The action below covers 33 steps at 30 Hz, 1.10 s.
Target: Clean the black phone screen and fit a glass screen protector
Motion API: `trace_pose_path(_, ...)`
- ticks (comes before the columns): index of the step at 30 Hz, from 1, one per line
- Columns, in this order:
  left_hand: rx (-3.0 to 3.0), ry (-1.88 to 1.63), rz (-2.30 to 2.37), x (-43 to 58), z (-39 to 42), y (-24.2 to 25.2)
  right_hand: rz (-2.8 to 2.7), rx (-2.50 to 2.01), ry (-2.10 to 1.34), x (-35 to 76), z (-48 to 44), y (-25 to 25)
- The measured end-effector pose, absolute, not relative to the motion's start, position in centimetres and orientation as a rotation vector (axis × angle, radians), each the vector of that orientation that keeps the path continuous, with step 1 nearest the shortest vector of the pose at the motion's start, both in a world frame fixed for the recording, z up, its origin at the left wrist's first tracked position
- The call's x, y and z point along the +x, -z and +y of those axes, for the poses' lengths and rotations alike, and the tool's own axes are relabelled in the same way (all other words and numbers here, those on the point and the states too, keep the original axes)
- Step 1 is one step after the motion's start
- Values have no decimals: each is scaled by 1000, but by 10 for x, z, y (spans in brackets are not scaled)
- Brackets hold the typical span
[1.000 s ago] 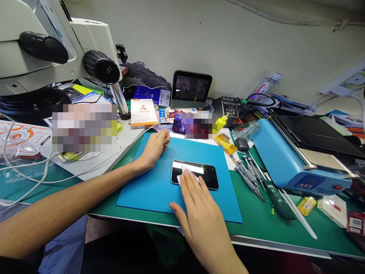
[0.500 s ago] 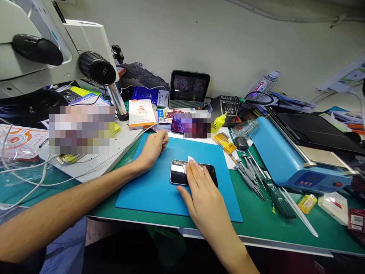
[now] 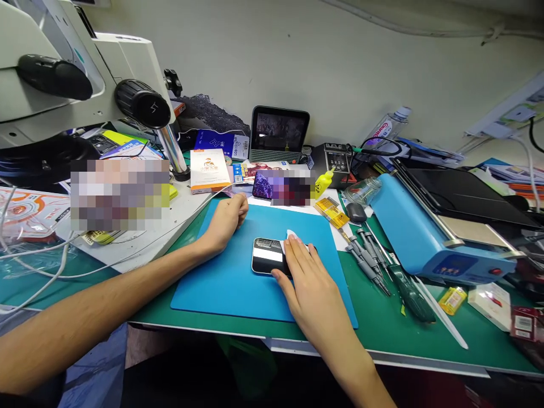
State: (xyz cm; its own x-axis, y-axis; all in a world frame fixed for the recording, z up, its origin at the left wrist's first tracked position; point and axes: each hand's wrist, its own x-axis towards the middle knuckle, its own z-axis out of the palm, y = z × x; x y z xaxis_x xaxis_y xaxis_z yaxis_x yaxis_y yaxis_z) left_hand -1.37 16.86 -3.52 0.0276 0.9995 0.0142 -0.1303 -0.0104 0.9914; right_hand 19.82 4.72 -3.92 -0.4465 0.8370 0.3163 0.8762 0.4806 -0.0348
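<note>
A smartphone (image 3: pixel 266 265) with a glossy black screen lies flat on the blue mat (image 3: pixel 229 289); light reflects off its left part. Across its right part lies my right hand (image 3: pixel 309 275), fingers long and close together, pressing a folded white wipe (image 3: pixel 290 233) onto the glass. Most of the wipe and the phone's right end are hidden under that hand. My left hand (image 3: pixel 227 221) rests on the mat's upper left, apart from the phone, its fingers curled in with nothing seen in them.
Right of the mat lie several screwdrivers (image 3: pixel 365 263), a green-handled tool (image 3: pixel 411 294) and a blue machine (image 3: pixel 408 232). Behind stand a yellow bottle (image 3: pixel 323 182), another phone (image 3: pixel 262 185) and a screen device (image 3: pixel 280 133). A microscope (image 3: pixel 140 73) overhangs the left.
My right hand has slid to the right along the phone with the wipe, baring more of the screen's left and middle. My left hand stays in place.
</note>
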Motion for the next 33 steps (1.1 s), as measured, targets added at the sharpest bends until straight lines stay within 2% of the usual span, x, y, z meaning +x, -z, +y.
trace_pose_path(6,1140,-1255,1080,-13,168,36,-2448,-1407,207,210,8,41)
trace_pose_path(12,1140,-1255,1086,-15,168,37,-2427,-1499,206,215,44,39)
trace_pose_path(18,1151,-1252,1085,-14,168,35,-2435,-1464,237,228,8,45)
trace_pose_path(25,1179,-1241,1105,-12,166,34,-2353,-1567,200,233,43,41)
trace_pose_path(33,1178,-1238,1103,-12,166,33,-2382,-1531,223,241,8,46)
